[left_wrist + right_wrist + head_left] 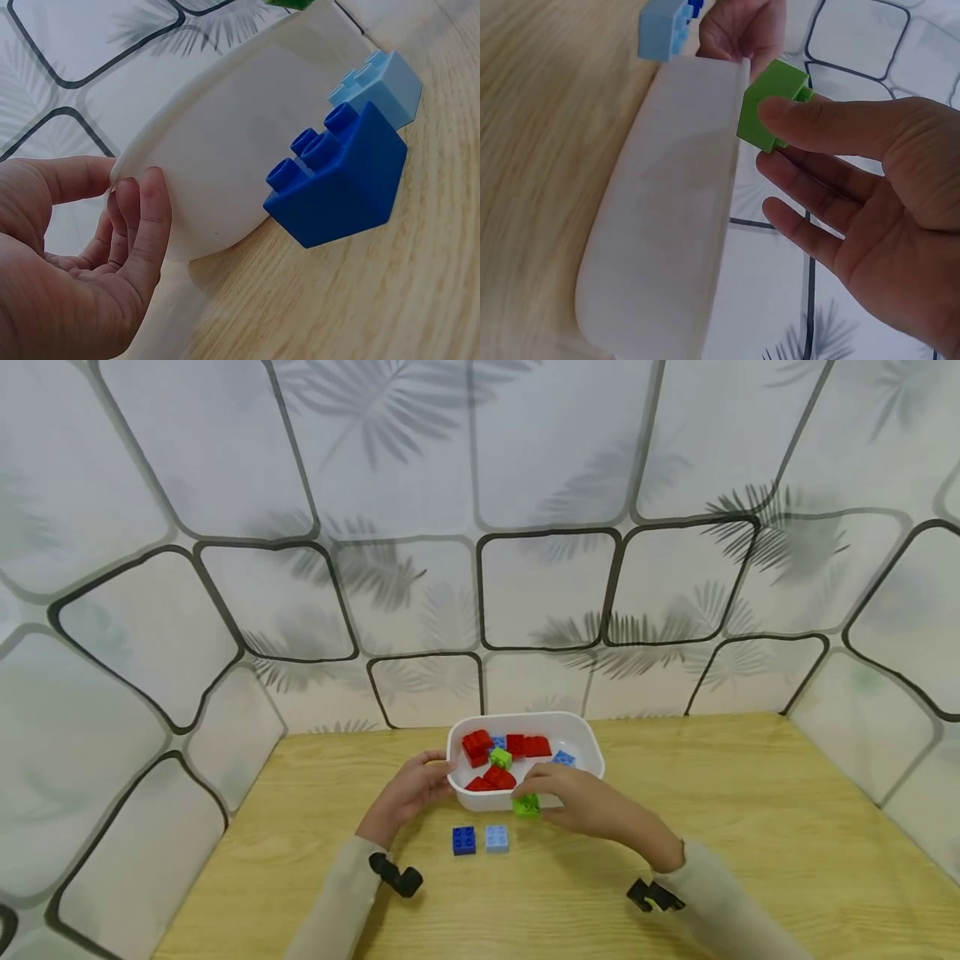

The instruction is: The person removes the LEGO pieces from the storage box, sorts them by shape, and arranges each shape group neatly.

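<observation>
Green plastic building brick pinched between thumb and fingertips of right hand, just outside near rim of white plastic tub on wooden table. Left hand grips tub's left rim, fingers curled over the edge. Dark blue brick and light blue brick sit side by side before tub. Judgement: steady the tub, carry green brick level, clear of rim.

My left hand grips the white tub at its rim, fingers on the outer wall. Dark blue brick sits on the desk touching the tub; light blue brick just behind it.
</observation>
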### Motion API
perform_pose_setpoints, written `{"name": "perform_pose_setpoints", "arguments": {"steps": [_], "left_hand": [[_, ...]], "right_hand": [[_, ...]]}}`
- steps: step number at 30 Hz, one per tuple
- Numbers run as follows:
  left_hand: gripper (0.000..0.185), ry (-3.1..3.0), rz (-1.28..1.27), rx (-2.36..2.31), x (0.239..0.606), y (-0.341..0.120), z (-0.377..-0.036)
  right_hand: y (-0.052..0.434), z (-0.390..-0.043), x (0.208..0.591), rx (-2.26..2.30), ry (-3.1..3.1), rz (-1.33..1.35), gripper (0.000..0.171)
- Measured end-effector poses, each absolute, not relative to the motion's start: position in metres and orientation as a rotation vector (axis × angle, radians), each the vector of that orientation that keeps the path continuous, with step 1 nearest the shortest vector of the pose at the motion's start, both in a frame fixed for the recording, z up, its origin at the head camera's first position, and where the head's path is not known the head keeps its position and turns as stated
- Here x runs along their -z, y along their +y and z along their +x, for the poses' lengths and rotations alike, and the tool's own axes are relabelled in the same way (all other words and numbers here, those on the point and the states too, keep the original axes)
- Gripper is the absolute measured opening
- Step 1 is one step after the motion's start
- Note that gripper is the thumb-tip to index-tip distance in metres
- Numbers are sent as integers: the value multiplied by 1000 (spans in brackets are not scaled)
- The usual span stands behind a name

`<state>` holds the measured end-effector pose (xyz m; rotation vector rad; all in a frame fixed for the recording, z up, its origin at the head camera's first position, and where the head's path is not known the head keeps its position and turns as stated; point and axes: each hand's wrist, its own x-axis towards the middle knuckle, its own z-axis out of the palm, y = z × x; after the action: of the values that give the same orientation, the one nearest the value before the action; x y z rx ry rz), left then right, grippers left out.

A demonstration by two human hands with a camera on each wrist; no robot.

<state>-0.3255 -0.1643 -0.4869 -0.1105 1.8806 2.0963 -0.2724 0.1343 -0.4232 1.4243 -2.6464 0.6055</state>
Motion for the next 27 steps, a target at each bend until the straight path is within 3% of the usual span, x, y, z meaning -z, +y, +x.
{"name": "perform_pose_setpoints", "arguments": {"steps": [14,27], "left_hand": [[43,1892,-104,-2082,482,-166,-324],[39,1868,-117,-2104,485,-164,-326]], "right_hand": [[122,-269,434,-476,-2701,1497,40],[117,-266,439,-416,-2906,1407,37]]}}
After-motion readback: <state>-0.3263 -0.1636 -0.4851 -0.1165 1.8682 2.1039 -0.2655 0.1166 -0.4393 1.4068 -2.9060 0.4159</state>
